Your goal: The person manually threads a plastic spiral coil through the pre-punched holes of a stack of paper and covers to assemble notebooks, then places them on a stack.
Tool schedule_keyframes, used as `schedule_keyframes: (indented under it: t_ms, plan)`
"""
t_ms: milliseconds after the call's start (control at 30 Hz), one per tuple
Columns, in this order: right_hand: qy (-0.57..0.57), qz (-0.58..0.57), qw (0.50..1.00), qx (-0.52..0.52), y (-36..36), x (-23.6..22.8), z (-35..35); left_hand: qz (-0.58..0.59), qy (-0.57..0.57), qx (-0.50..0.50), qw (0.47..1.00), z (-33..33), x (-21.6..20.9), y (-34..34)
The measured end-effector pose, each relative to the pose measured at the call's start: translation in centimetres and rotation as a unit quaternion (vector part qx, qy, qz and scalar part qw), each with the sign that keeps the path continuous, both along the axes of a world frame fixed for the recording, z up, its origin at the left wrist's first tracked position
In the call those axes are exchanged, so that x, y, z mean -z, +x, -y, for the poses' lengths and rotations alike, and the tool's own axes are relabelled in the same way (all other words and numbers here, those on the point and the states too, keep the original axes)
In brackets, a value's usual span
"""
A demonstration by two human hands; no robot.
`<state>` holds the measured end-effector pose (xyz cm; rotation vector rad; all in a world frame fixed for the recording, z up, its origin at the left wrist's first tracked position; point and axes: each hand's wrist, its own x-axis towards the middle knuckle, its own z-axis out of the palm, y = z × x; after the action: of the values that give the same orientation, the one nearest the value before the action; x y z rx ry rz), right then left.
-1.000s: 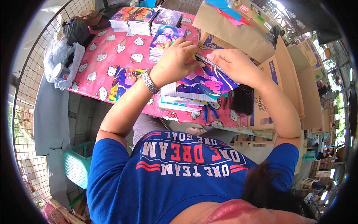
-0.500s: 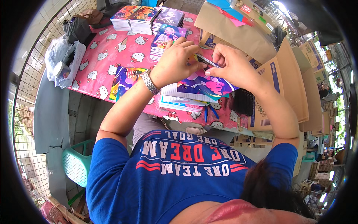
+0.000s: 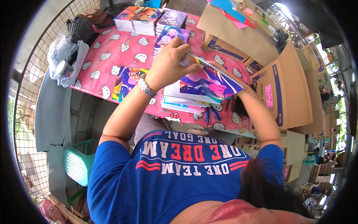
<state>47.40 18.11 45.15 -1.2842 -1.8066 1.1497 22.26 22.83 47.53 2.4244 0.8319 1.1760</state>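
Observation:
My left hand (image 3: 174, 59) pinches the upper left corner of a spiral notebook (image 3: 209, 86) with a purple and pink illustrated cover. A thin wire coil (image 3: 227, 76) runs along the notebook's far edge and extends past its right corner, over my right forearm. Beyond that right corner, my right hand (image 3: 241, 98) is low beside a bunch of dark coils (image 3: 239, 107); its fingers are hidden. Under the notebook lies a stack of ruled, colourful-edged notebook pages (image 3: 182, 103). A blue-handled tool (image 3: 213, 113) rests beside the stack.
Stacks of finished-looking notebooks (image 3: 143, 20) stand at the back of the pink patterned tablecloth (image 3: 106, 56). Another illustrated cover (image 3: 128, 82) lies to the left. Large cardboard boxes (image 3: 287, 89) crowd the right side. A plastic bag with a cup (image 3: 65, 69) sits at the left edge.
My right hand has left the notebook's far edge and dropped to the right, behind its corner. More of the coil along that edge now shows. My left hand stays at the corner.

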Motion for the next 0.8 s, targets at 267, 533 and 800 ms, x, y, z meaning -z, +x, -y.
schedule_keyframes:
  t_ms: [267, 533, 800]
  plan:
    - [0.083, 0.101, 0.990, -0.050, 2.5, 1.8, -2.9, 0.051, 0.008, 0.033, 0.998, -1.3, 0.0, 1.1]
    - [-0.045, -0.152, 0.982, -0.105, 4.2, -6.3, -0.2, 0.052, 0.017, 0.067, 0.996, -2.5, 0.7, 3.5]
    - [0.035, -0.230, 0.956, -0.177, 6.5, -6.4, -1.5, 0.052, 0.018, 0.060, 0.997, -2.4, 0.4, 3.5]
